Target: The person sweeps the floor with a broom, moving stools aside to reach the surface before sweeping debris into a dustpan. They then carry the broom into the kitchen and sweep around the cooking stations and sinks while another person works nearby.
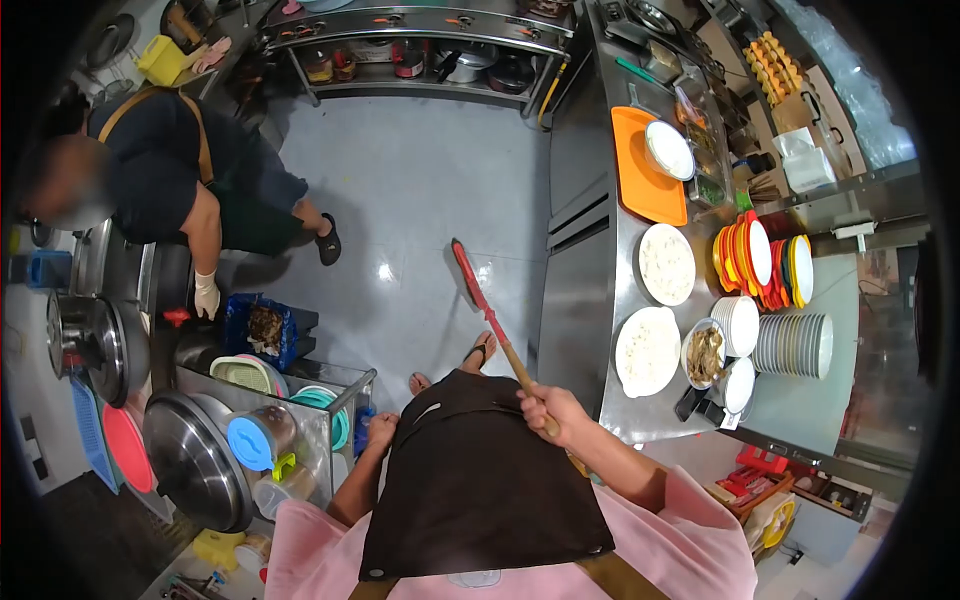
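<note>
My right hand [555,414] is wrapped round the bare wooden end of a long stick [480,298], whose far part is red. The stick points away from me over the floor, above my sandalled feet. By the left edge of my dark apron [470,480], my left hand [382,428] hangs low with curled fingers; the inside of its grip is hidden. Nearest to that hand is a metal rack [350,395] holding turquoise plastic baskets [322,400].
To the right, a steel counter [625,300] carries white plates of food [648,352], an orange tray [640,165] and stacked dishes [795,345]. A co-worker [150,165] with a gloved hand bends over a sink at left, near a blue-lined bin [262,330]. Stoves [400,25] stand ahead.
</note>
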The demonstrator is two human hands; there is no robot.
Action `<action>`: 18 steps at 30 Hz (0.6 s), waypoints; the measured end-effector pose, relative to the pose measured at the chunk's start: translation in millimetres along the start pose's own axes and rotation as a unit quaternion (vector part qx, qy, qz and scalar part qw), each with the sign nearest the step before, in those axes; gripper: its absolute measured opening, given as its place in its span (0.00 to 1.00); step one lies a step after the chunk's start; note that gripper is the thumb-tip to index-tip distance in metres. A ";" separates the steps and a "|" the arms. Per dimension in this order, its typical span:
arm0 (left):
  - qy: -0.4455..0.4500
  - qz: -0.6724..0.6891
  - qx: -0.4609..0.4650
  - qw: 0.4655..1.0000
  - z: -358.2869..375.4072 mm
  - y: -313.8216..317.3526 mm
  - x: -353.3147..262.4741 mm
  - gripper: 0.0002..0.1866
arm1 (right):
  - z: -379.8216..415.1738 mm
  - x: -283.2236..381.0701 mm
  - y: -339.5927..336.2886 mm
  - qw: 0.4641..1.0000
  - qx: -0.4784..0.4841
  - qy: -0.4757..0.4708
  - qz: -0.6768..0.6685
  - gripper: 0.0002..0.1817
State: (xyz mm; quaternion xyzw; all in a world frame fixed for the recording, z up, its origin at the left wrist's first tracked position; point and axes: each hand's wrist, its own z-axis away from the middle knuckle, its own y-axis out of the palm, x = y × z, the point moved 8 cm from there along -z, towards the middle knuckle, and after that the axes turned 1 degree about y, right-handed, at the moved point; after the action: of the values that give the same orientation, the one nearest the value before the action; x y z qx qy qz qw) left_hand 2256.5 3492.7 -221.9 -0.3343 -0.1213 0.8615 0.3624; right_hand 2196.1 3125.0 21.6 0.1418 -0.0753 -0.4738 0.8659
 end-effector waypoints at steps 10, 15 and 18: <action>0.002 0.046 0.005 0.999 -2.6 0.6 57.3 0.18 | -87.7 2.7 -38.0 0.966 -0.153 -0.117 0.173 0.09; 0.001 0.028 0.010 1.000 12.4 -1.0 77.5 0.18 | -132.1 -53.2 -35.1 0.984 -0.136 -0.093 0.070 0.07; -0.022 0.046 0.010 0.999 20.0 2.0 91.3 0.18 | -118.6 -76.0 -31.0 0.998 -0.065 -0.025 0.001 0.08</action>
State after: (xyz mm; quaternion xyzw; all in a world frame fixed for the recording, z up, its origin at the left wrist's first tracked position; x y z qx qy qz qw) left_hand 2195.3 3556.3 -252.4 -0.3170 -0.1049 0.8857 0.3226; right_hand 2161.8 3193.8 -100.4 0.0729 -0.0662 -0.4798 0.8718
